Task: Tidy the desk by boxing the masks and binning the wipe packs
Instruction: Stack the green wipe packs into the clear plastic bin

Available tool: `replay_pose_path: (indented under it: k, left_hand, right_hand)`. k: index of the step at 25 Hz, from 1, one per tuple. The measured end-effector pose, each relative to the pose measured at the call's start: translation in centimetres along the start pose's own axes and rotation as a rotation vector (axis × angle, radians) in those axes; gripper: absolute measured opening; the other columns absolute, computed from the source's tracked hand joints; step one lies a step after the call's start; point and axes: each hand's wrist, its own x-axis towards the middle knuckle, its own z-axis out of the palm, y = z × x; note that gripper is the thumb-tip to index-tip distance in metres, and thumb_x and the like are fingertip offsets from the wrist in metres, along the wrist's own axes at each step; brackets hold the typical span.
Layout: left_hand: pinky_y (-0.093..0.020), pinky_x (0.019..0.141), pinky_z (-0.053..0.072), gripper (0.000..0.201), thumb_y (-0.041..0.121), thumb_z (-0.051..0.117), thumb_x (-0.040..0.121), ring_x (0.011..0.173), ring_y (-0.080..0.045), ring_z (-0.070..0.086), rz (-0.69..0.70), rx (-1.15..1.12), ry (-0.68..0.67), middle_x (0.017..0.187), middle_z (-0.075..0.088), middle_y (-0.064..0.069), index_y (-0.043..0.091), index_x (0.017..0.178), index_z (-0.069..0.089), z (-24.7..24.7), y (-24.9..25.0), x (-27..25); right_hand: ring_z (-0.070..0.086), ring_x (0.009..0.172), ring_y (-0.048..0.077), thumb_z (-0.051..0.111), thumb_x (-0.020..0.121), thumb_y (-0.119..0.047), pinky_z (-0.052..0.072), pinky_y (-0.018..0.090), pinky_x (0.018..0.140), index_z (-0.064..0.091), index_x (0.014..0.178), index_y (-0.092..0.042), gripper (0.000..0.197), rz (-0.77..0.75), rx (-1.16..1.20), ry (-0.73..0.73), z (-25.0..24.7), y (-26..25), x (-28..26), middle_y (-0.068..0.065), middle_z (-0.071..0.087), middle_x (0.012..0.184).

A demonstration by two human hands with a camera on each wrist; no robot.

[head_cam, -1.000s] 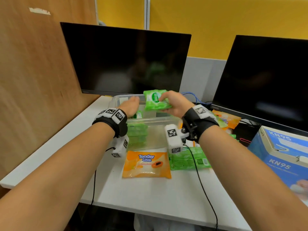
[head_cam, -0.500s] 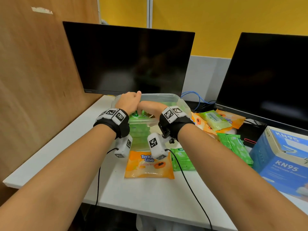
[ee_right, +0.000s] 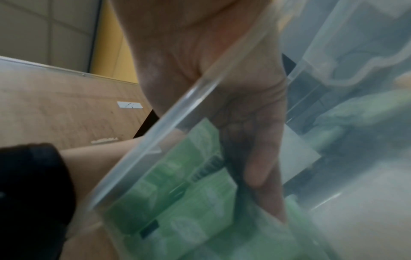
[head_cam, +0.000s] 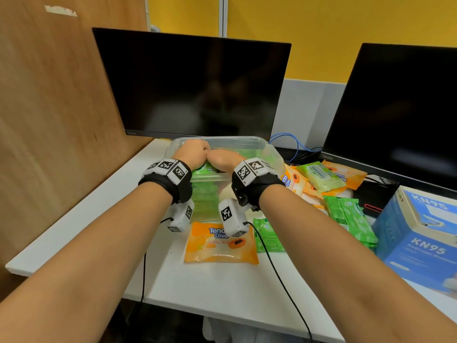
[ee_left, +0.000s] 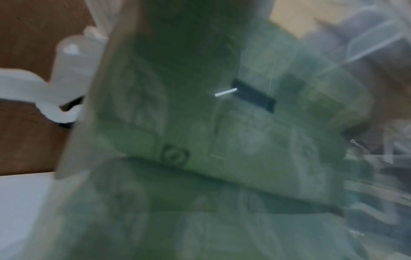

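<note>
A clear plastic bin [head_cam: 222, 139] stands in front of the left monitor, with several green wipe packs [head_cam: 205, 169] upright inside it. Both hands reach over its near wall. My left hand [head_cam: 195, 154] has its fingers curled down over the top of a green wipe pack. My right hand [head_cam: 222, 159] is beside it. In the right wrist view its fingers [ee_right: 260, 168] point straight down and press against the side of the green pack [ee_right: 189, 184], behind the bin rim [ee_right: 177, 114]. The left wrist view is blurred and shows only green packs [ee_left: 222, 140] through the bin wall.
An orange wipe pack [head_cam: 220, 243] and a green one [head_cam: 268, 236] lie in front of the bin. More packs [head_cam: 321, 177] are heaped at its right. A blue KN95 mask box [head_cam: 420, 233] stands far right. Two monitors [head_cam: 193, 87] stand behind, and a wooden partition [head_cam: 49, 120] is at the left.
A second ago both hands held a green pack above the bin. They have since dropped into the bin with it, and the right hand's fingers now press it against the row.
</note>
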Motion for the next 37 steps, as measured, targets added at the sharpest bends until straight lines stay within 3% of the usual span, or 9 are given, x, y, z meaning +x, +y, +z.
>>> replay_pose_path:
  k: [5, 10, 14, 17, 19, 21, 24, 30, 37]
  left_hand:
    - [-0.037, 0.09, 0.043, 0.026, 0.012, 0.044, 0.095, 0.107, -0.028, 0.057, 0.037, 0.077, -0.026, 0.116, 0.064, -0.011, 0.011, 0.111, 0.064, -0.5, 0.6, -0.4]
    - [-0.042, 0.082, 0.048, 0.03, 0.022, 0.037, 0.097, 0.096, -0.032, 0.058, 0.192, 0.168, 0.085, 0.1, 0.061, -0.014, 0.008, 0.099, 0.063, -1.0, 5.8, -2.4]
    - [-0.04, 0.08, 0.045, 0.026, 0.023, 0.042, 0.094, 0.096, -0.029, 0.056, 0.459, 0.131, 0.196, 0.098, 0.06, -0.011, 0.008, 0.095, 0.063, 0.8, 13.7, -4.0]
    - [-0.035, 0.08, 0.043, 0.022, 0.019, 0.044, 0.092, 0.099, -0.026, 0.055, 0.592, 0.13, 0.088, 0.101, 0.059, -0.01, 0.008, 0.096, 0.063, 4.3, 17.6, -5.4]
    - [-0.034, 0.084, 0.044, 0.024, 0.023, 0.05, 0.091, 0.106, -0.025, 0.056, 0.593, 0.161, -0.142, 0.111, 0.059, -0.009, 0.011, 0.107, 0.063, 7.1, 18.8, -6.0]
    - [-0.035, 0.093, 0.043, 0.045, 0.037, 0.059, 0.089, 0.119, -0.027, 0.052, 0.503, 0.251, -0.432, 0.129, 0.055, -0.009, 0.014, 0.127, 0.054, 9.3, 19.2, -6.5]
    - [-0.039, 0.1, 0.04, 0.094, 0.061, 0.071, 0.071, 0.129, -0.029, 0.045, 0.347, 0.429, -0.671, 0.144, 0.045, -0.006, 0.019, 0.145, 0.032, 12.0, 19.0, -7.1]
    - [-0.044, 0.104, 0.042, 0.094, 0.041, 0.077, 0.073, 0.128, -0.031, 0.046, 0.297, 0.318, -0.673, 0.143, 0.042, -0.012, 0.012, 0.146, 0.025, 13.8, 18.6, -7.0]
    - [-0.035, 0.1, 0.04, 0.058, 0.033, 0.051, 0.093, 0.128, -0.027, 0.045, 0.053, -0.433, -0.499, 0.142, 0.044, -0.011, 0.011, 0.144, 0.036, 11.0, 19.9, -5.4]
  right_hand:
    - [0.063, 0.069, 0.023, 0.052, 0.086, -0.021, 0.049, 0.026, 0.055, 0.058, 0.075, -0.004, 0.021, -0.009, 0.217, 0.237, -0.7, 0.6, -0.8, 0.012, 0.065, 0.081]
    - [0.068, 0.072, 0.027, 0.055, 0.081, -0.009, 0.059, 0.037, 0.074, 0.073, 0.084, 0.001, 0.021, -0.073, 0.354, 0.406, -5.3, 5.2, -3.8, 0.014, 0.072, 0.073]
    - [0.057, 0.054, 0.015, 0.054, 0.082, -0.01, 0.053, 0.029, 0.064, 0.068, 0.069, -0.002, 0.021, 0.019, 0.276, 0.521, -8.5, 10.6, -6.6, 0.003, 0.059, 0.054]
    - [0.061, 0.057, 0.018, 0.052, 0.084, -0.016, 0.055, 0.031, 0.063, 0.065, 0.075, -0.005, 0.019, 0.268, 0.068, 0.395, -9.8, 15.0, -8.1, 0.007, 0.063, 0.065]
    - [0.067, 0.084, 0.025, 0.053, 0.085, -0.024, 0.055, 0.036, 0.079, 0.065, 0.097, -0.007, 0.024, 0.429, -0.081, 0.241, -9.9, 19.8, -6.5, 0.01, 0.068, 0.093]
    - [0.059, 0.113, 0.03, 0.056, 0.076, -0.041, 0.047, 0.04, 0.096, 0.052, 0.127, -0.016, 0.057, 0.527, -0.231, 0.133, -9.5, 27.5, -1.6, 0.004, 0.058, 0.128]
    - [0.053, 0.12, 0.033, 0.06, 0.074, -0.048, 0.045, 0.045, 0.1, 0.041, 0.14, -0.024, 0.073, 0.597, -0.292, 0.114, -8.2, 31.3, -2.1, 0.004, 0.049, 0.14]
    - [0.056, 0.117, 0.032, 0.064, 0.078, -0.054, 0.046, 0.041, 0.098, 0.046, 0.132, -0.011, 0.072, 0.614, -0.222, 0.171, -6.2, 28.3, -8.9, 0.01, 0.056, 0.129]
    - [0.048, 0.124, 0.035, 0.054, 0.075, -0.063, 0.044, 0.042, 0.098, 0.021, 0.148, -0.017, 0.093, 0.69, 0.004, 0.351, -7.0, 27.9, -8.0, 0.017, 0.038, 0.143]
